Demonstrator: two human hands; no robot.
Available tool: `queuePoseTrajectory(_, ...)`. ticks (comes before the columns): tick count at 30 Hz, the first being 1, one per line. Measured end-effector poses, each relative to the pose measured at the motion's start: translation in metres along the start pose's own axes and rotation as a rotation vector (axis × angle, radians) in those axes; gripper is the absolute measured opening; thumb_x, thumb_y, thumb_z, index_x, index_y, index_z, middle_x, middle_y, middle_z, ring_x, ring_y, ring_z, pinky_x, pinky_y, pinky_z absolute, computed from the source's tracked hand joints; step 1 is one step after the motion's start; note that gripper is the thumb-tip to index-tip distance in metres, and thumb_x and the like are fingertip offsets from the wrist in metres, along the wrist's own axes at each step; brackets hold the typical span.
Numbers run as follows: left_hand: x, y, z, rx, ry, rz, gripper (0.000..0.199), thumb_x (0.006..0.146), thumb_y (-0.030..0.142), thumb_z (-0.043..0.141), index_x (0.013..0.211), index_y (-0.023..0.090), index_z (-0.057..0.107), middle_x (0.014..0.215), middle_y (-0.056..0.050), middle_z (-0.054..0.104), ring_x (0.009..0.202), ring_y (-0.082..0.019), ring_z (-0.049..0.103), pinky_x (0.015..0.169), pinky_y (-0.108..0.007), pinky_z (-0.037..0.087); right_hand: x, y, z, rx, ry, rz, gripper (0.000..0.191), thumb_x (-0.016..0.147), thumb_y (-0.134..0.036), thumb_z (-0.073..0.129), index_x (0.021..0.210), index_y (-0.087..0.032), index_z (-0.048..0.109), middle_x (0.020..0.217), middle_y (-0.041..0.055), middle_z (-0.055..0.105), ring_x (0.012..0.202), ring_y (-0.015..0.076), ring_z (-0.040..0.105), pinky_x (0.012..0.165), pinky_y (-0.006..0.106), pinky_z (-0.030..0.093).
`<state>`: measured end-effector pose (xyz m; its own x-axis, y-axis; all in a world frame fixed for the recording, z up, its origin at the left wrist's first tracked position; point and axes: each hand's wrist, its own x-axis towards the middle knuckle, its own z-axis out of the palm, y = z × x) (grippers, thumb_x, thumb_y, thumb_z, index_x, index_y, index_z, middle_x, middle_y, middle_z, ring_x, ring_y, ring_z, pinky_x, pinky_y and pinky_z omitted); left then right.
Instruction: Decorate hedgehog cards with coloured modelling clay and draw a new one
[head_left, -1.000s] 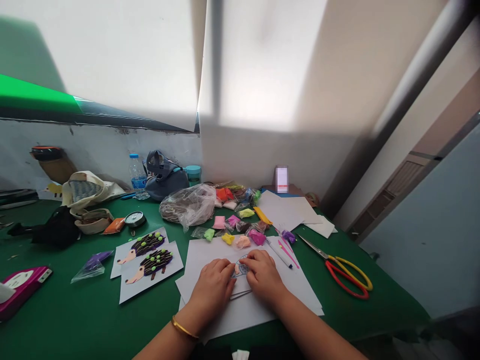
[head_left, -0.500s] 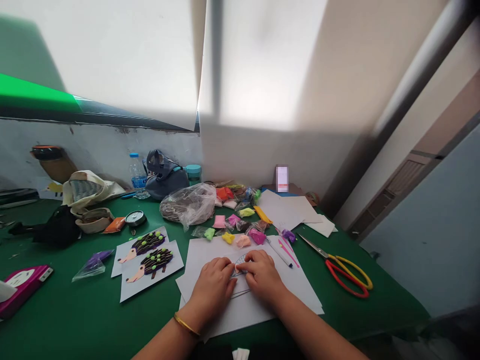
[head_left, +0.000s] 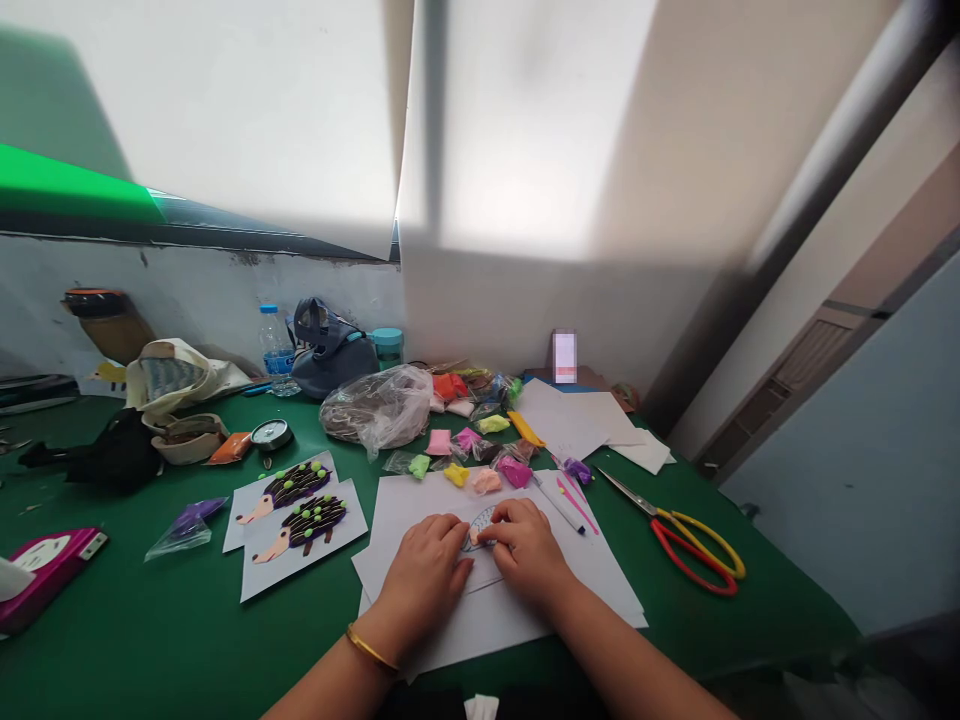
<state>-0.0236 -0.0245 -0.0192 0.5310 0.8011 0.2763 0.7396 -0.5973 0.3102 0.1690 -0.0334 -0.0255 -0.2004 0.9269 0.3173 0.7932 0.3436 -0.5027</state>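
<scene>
On tbl [head_left: 180, 650]: 2 hands [head_left: 427, 560] [head_left: 529, 546] at 1 drawing [head_left: 481, 520], 2 hedgehog pics [head_left: 315, 528].

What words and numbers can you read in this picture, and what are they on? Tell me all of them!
None of them can be read for sure.
Water bottle: the print on its blue label is too small to read.
Magenta box at the left edge: any marks on it are too blurred to read.
Round dial: any numbers are too small to read.
Upright phone: its screen is blurred out.
</scene>
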Motion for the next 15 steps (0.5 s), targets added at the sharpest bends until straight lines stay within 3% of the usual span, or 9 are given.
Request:
queuePoseTrajectory(4,-0.0002,-0.0013,0.0014,0.008,0.004,0.003,0.037,0.083,0.020,0.063,0.119,0.021,0.058,0.122,-0.009,0.062,0.113,-0.026,0.055,0.099,-0.045,0.044,-0.0005,0.0002,0.0008,0.004,-0.009,-0.025,0.046,0.074,-0.005,0.058,0.101,-0.038,0.075,0.099,0.0010,0.061,0.100,0.0204,0.050,0.087,0.036,0.033)
queuePoseTrajectory(9,0.0002,-0.0016,0.0015,0.025,-0.013,-0.005,0.040,0.083,0.020,0.063,0.122,0.019,0.057,0.124,-0.010,0.062,0.116,-0.027,0.055,0.101,-0.046,0.044,-0.0005,0.0002,0.0014,0.016,-0.002,-0.013,0.037,0.076,-0.007,0.058,0.092,-0.035,0.077,0.097,0.0016,0.062,0.099,0.0205,0.050,0.087,0.036,0.034)
queuePoseTrajectory(15,-0.0003,-0.0020,0.0014,0.017,-0.010,-0.002,0.041,0.083,0.021,0.063,0.124,0.020,0.057,0.124,-0.010,0.062,0.116,-0.027,0.055,0.100,-0.045,0.044,-0.0012,0.0006,0.0000,0.020,-0.004,-0.040,0.043,0.074,-0.004,0.058,0.097,-0.036,0.076,0.098,0.0010,0.063,0.100,0.0201,0.051,0.087,0.035,0.035)
